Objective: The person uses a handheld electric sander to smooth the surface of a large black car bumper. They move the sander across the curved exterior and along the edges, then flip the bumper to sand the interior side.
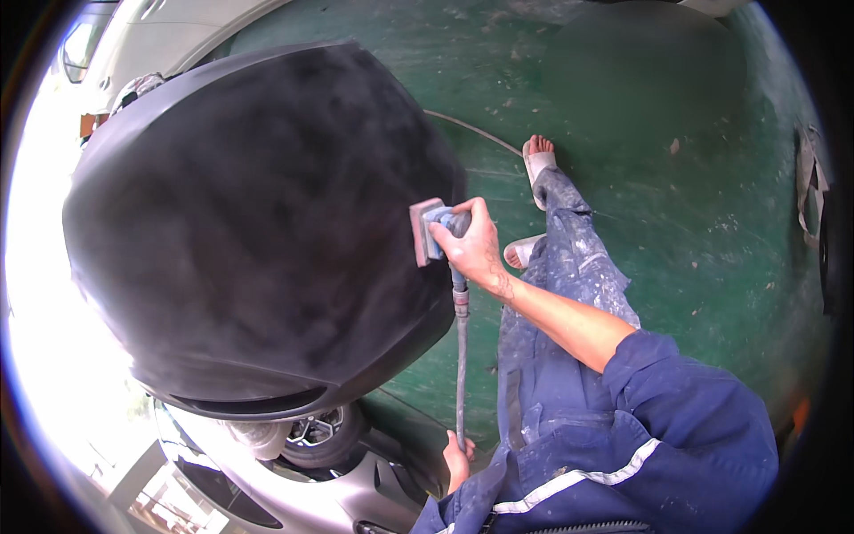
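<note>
A dark grey-black car hood [267,214] with cloudy, dusty patches fills the left half of the head view. My right hand [473,242] is closed around a blue-and-black sander [438,218]. The sander's flat pinkish pad is at the hood's right edge; I cannot tell whether it touches the surface. From the sander a grey air hose [462,356] runs down toward my body. My left hand [458,458], low in the view near my waist, is wrapped around this hose.
Below the hood stands a silver car [311,498] with an exposed wheel [313,436]. A white car [133,40] is at the upper left. A thin hose [476,132] crosses the green floor [694,231] near my foot. Grey cloth [809,182] hangs at the far right.
</note>
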`<move>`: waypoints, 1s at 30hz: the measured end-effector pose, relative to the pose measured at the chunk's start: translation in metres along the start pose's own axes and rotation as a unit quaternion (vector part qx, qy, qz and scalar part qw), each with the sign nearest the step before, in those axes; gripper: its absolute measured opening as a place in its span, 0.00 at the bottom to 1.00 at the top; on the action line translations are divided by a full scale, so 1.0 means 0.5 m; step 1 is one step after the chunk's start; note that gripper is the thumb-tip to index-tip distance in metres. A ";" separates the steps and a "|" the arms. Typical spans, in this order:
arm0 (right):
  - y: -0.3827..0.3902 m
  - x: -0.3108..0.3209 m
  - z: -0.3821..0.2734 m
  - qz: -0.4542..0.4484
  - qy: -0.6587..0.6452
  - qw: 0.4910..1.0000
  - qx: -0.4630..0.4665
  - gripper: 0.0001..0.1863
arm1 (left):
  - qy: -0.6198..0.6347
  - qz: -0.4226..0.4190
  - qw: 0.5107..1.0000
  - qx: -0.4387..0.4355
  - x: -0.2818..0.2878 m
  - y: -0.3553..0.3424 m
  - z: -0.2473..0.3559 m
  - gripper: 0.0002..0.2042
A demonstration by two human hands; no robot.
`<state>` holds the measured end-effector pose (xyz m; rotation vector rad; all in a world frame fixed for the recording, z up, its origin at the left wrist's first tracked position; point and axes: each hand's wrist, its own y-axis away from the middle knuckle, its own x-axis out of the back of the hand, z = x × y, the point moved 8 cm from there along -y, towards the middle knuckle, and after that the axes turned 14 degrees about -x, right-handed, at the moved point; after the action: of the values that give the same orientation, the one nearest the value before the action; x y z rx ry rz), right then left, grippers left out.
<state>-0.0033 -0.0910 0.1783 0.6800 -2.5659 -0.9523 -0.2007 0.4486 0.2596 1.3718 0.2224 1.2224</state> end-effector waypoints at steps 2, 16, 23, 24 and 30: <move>0.014 0.010 0.049 0.012 0.003 1.000 -0.007 0.29 | -0.032 0.008 0.999 0.011 0.033 0.002 -0.012 0.38; -0.047 -0.010 0.130 -0.013 0.033 0.998 -0.056 0.32 | -0.018 0.017 0.999 0.048 0.019 0.045 -0.052 0.38; -0.208 0.042 0.114 0.039 0.036 0.997 -0.056 0.38 | 0.055 -0.041 0.997 -0.026 -0.092 0.042 0.115 0.36; -0.195 0.043 0.118 0.044 0.029 0.997 -0.059 0.39 | 0.050 -0.032 0.998 -0.021 -0.084 0.042 0.108 0.36; -0.042 -0.007 0.038 0.003 0.010 0.999 -0.046 0.35 | 0.037 0.011 0.999 -0.002 -0.025 0.057 0.067 0.37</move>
<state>-0.0022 -0.0932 0.1496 0.6531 -2.4885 -1.0486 -0.1961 0.4112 0.2859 1.3300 0.2571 1.2939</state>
